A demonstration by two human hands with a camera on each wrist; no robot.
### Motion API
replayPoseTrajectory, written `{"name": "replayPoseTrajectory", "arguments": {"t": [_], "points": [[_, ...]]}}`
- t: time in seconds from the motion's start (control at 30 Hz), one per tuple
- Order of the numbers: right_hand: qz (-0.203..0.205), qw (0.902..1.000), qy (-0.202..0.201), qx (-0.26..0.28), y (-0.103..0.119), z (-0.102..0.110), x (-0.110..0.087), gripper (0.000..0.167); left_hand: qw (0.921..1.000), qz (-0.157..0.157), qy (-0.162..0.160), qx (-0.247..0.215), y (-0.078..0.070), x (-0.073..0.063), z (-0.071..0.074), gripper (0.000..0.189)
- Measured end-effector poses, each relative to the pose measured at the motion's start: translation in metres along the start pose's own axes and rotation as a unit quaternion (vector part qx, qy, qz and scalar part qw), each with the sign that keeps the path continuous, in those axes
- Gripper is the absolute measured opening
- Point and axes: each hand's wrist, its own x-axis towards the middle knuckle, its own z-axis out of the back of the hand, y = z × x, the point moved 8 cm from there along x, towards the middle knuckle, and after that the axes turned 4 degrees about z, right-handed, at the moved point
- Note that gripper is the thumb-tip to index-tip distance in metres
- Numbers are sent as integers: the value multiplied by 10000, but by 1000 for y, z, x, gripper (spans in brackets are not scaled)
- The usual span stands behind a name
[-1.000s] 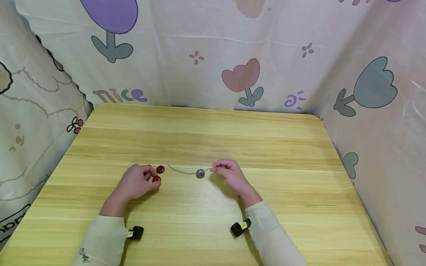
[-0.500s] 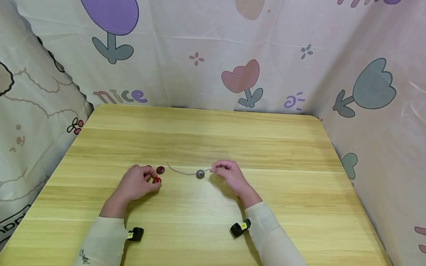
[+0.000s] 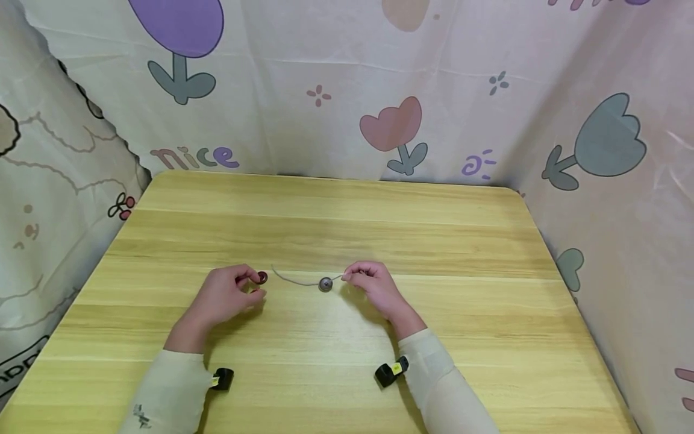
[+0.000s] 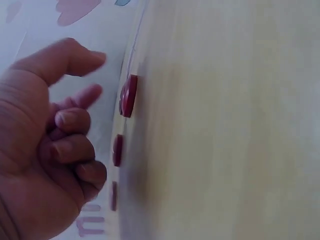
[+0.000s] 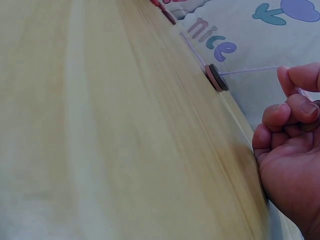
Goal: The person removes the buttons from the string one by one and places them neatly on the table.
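Note:
In the head view my left hand (image 3: 228, 295) is over the red buttons, its index fingertip by a dark red button (image 3: 262, 278). Thumb and index finger are spread apart with nothing between them in the left wrist view; the other fingers curl loosely. Below them a red button (image 4: 131, 96) lies on the table, with a second red button (image 4: 117, 150) and a third nearby. My right hand (image 3: 374, 283) pinches a thin grey cord (image 5: 250, 71) between thumb and index finger. A dark round piece (image 5: 310, 124) shows inside its curled fingers. The cord passes through a grey button (image 3: 325, 284) resting on the table.
The wooden table (image 3: 336, 229) has a rounded far edge, with a printed flower curtain (image 3: 282, 120) rising behind and at the sides. The cord's free end (image 3: 274, 268) trails left, between the buttons. Black cameras sit on both wrists.
My left hand's thumb and index finger have parted from around the red button, the index moving toward the dark red button. The right hand and cord stay put.

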Motion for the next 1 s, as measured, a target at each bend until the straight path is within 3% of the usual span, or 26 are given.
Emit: {"name": "replayPoseTrajectory", "arguments": {"t": [0.33, 0.5, 0.67, 1.0], "points": [[-75, 10000, -28, -9, -3, 1, 0, 11, 9993, -283, 51, 244, -34, 17, -8, 17], [-75, 10000, -38, 9, -4, 2, 0, 11, 9980, -580, 256, 46, -48, 26, -22, 17], [-81, 10000, -39, 24, -5, 2, 1, 11, 9965, -662, 519, -22, -60, 33, -38, 14], [-86, 9999, -53, -2, -6, 3, 1, 11, 9944, -546, 820, 372, -63, 45, -62, 11]]}}
